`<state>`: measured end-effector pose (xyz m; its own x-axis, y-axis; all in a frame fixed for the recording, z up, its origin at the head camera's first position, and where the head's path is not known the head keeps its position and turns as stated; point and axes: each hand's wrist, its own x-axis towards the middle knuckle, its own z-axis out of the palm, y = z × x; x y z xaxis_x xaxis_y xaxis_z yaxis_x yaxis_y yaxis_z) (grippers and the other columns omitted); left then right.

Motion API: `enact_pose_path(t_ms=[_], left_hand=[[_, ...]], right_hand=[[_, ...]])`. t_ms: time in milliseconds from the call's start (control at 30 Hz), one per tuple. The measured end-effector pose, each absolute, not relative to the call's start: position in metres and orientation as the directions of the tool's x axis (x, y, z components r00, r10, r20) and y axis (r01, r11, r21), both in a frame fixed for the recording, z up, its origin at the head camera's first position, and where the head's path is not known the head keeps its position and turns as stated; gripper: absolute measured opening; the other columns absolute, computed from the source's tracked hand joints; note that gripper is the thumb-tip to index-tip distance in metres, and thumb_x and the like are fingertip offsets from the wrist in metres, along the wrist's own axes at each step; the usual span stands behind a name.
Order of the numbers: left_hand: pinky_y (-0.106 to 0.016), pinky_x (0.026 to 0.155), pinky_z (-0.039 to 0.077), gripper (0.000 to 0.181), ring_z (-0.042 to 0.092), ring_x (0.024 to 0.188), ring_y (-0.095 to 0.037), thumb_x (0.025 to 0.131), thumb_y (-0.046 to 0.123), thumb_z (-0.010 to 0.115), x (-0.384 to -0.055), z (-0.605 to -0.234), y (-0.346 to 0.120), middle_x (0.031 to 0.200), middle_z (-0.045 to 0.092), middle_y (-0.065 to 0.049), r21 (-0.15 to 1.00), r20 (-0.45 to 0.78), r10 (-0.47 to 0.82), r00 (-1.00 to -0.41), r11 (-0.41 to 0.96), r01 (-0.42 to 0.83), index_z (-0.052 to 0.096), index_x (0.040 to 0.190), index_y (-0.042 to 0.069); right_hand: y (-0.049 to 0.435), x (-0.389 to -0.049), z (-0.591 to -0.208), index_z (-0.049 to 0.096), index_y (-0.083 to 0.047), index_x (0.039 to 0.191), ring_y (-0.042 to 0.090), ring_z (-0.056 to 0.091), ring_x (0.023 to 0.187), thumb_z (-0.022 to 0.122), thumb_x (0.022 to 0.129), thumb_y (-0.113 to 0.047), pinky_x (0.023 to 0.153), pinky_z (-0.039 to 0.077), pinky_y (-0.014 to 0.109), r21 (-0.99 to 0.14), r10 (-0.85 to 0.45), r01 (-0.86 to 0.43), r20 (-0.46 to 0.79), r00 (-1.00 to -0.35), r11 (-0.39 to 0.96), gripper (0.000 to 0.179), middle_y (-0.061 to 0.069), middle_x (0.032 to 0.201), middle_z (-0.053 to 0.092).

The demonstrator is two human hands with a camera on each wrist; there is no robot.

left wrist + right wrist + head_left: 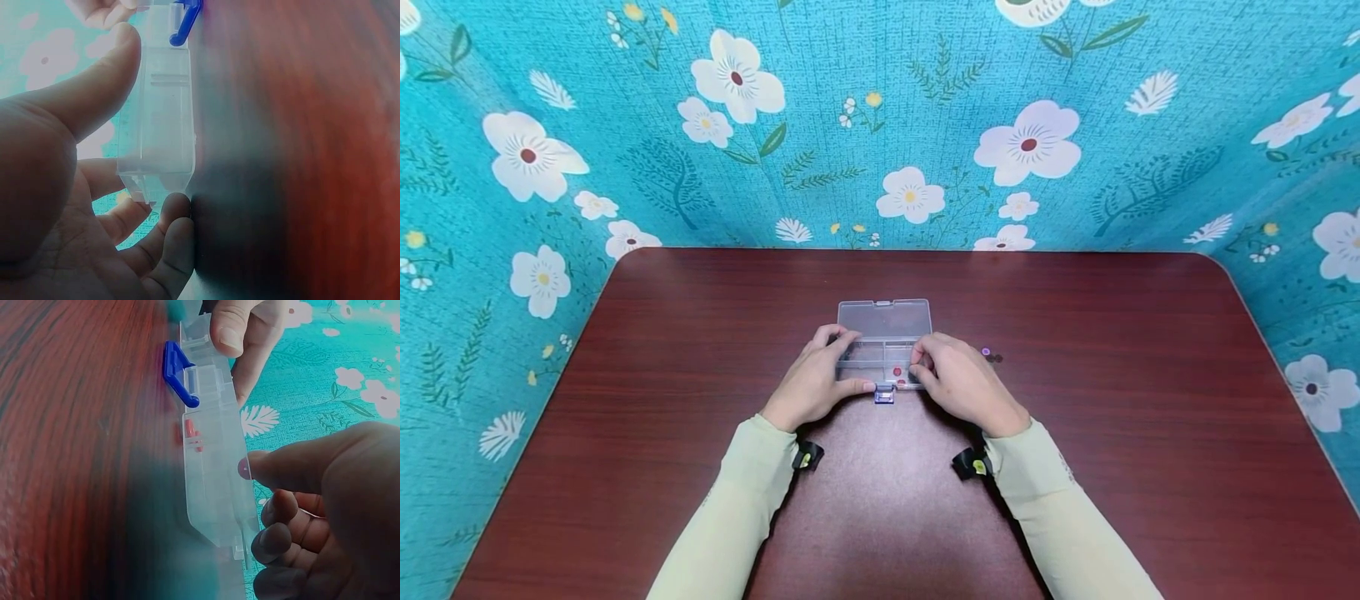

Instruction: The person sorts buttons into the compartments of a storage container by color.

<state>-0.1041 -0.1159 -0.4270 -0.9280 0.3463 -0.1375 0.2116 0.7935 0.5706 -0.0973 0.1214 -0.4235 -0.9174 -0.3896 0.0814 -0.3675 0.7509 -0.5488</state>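
A clear plastic compartment box [862, 363] lies on the table with its lid [883, 319] raised at the back and a blue latch [175, 372] hanging at its front. My left hand [808, 379] grips the box's left end, thumb along the front rim and fingers around the side. My right hand [962, 379] is over the right end, pinching a small round reddish-purple piece [244, 469], seen in the right wrist view; whether it is a bead or a button I cannot tell. Small red pieces [897, 372] lie in the front right compartment.
To the right of my right hand, a purple piece [986, 352] and a few dark small pieces [995, 358] lie on the brown wooden table [1112, 375]. A turquoise flowered cloth [850, 125] hangs behind the table's far edge.
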Motion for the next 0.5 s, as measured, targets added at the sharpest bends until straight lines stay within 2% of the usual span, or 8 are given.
enact_pose_path(t_ms=[500], left_hand=[[-0.047, 0.104, 0.043, 0.078, 0.047, 0.129, -0.033, 0.086, 0.044, 0.079, -0.1040, -0.4280, -0.1156, 0.147, 0.041, -0.012, 0.559, -0.125, 0.340, -0.932, 0.801, 0.217, 0.049, 0.149, 0.010]], right_hand=[[0.1246, -0.0964, -0.4204, 0.063, -0.015, 0.091, 0.012, 0.049, 0.068, 0.072, 0.091, -0.012, 0.062, 0.042, 0.030, -0.555, -0.384, -0.364, 0.086, -0.920, 0.748, 0.009, -0.004, 0.079, 0.053]])
